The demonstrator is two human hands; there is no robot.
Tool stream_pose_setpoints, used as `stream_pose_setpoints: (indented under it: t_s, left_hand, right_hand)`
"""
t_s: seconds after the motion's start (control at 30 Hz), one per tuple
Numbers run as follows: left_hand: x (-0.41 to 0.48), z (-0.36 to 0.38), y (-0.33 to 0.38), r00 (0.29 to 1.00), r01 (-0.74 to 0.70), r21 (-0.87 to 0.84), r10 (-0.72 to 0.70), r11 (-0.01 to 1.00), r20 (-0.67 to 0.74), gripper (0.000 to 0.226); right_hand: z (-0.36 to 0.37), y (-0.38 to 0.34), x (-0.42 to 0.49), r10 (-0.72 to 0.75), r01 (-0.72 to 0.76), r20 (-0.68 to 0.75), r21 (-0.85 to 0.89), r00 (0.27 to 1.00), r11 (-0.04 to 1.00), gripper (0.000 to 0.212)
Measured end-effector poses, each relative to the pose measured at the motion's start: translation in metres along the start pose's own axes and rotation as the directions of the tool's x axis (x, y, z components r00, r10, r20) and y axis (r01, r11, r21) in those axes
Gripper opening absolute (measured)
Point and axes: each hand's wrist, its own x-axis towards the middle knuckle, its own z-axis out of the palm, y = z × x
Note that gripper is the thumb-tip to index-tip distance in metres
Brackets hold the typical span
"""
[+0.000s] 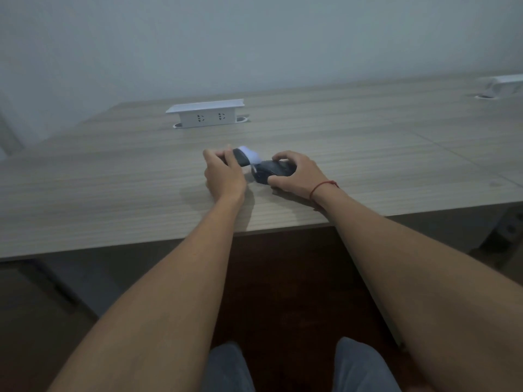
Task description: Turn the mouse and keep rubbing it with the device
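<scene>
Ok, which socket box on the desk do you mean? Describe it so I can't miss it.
Start at the grey wood-grain desk and look past both hands toward the wall. There stands a white rectangular pop-up socket box, left of centre, showing two outlets on its front. The other white box sits blurred at the far right edge.

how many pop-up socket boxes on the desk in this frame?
2. One white socket box stands at the desk's far side, beyond the left hand. A second socket box sits at the far right edge, blurred and cut off; more may lie out of view.
</scene>
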Motion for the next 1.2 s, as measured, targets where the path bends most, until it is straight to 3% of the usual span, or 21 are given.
stream_pose_setpoints:
  t_s: [0.1, 0.2, 0.3, 0.4, 0.47, 0.53, 0.6, 0.73, 0.8, 0.87, 0.93, 1.0, 1.1, 1.2]
  left_hand:
    - [-0.003, 0.001, 0.0, 0.99, -0.05, -0.021, 0.052, 0.999, 0.129, 0.023]
    - [0.001, 0.003, -0.003, 0.999, 0.029, 0.114, -0.033, 0.993, 0.039, 0.023]
    - [0.002, 0.002, -0.003, 0.999, 0.041, 0.046, -0.04, 0.998, -0.022, 0.024]
    - [-0.002, 0.001, 0.0, 0.995, -0.015, -0.06, 0.02, 0.998, 0.094, 0.024]
    - [-0.002, 0.003, -0.001, 0.992, -0.023, 0.007, 0.022, 1.0, 0.124, 0.024]
    - [-0.002, 0.001, 0.0, 0.999, 0.032, 0.141, -0.037, 0.99, 0.031, 0.026]
    - [-0.002, -0.001, 0.0, 0.996, 0.072, 0.154, -0.063, 0.985, -0.059, 0.028]
    - [-0.008, 0.002, 0.005, 0.986, -0.123, 0.008, 0.121, 0.992, 0.116, 0.023]
    - [-0.011, 0.005, 0.005, 0.968, -0.189, 0.059, 0.176, 0.98, 0.178, 0.021]
    - [-0.009, 0.006, 0.006, 0.99, -0.124, 0.223, 0.107, 0.967, 0.086, 0.021]
    - [-0.006, 0.002, 0.006, 0.997, 0.059, 0.309, -0.039, 0.949, -0.072, 0.026]
    - [-0.003, 0.001, 0.004, 0.993, 0.095, 0.24, -0.076, 0.966, -0.087, 0.028]
    - [-0.008, 0.002, 0.006, 0.997, -0.062, 0.048, 0.06, 0.997, 0.056, 0.025]
    - [-0.008, 0.003, 0.005, 0.994, -0.086, 0.106, 0.079, 0.991, 0.073, 0.023]
  right_hand:
    - [0.001, -0.001, 0.0, 0.003, -0.003, -0.002, 0.018, 1.0, 1.0, 0.062]
    - [0.001, -0.001, 0.0, 0.001, -0.001, 0.015, -0.007, 1.0, 1.0, 0.061]
    - [0.001, -0.001, 0.003, -0.007, 0.007, 0.004, -0.033, 1.0, 0.999, 0.064]
    - [0.002, -0.001, 0.002, 0.005, -0.005, 0.0, -0.016, 1.0, 1.0, 0.061]
    - [0.002, -0.001, 0.001, 0.006, -0.006, -0.004, -0.002, 1.0, 1.0, 0.06]
    - [0.0, -0.001, 0.001, 0.01, -0.01, 0.004, -0.011, 1.0, 1.0, 0.065]
    - [0.001, -0.001, 0.002, 0.012, -0.012, 0.004, -0.025, 1.0, 1.0, 0.069]
    - [0.002, 0.002, 0.004, 0.014, -0.014, -0.014, -0.014, 1.0, 1.0, 0.065]
    - [0.002, 0.002, 0.004, 0.009, -0.009, -0.021, -0.009, 1.0, 1.0, 0.059]
    - [0.002, 0.002, 0.004, 0.012, -0.012, -0.011, -0.012, 1.0, 1.0, 0.065]
    - [0.002, 0.003, 0.005, 0.023, -0.023, -0.014, -0.025, 1.0, 0.999, 0.075]
    - [0.002, 0.005, 0.006, 0.025, -0.026, -0.022, -0.028, 0.999, 0.999, 0.07]
    - [0.001, 0.005, 0.005, 0.029, -0.029, -0.032, -0.02, 0.999, 0.999, 0.056]
    - [0.002, 0.005, 0.005, 0.019, -0.02, -0.029, -0.014, 0.999, 1.0, 0.056]
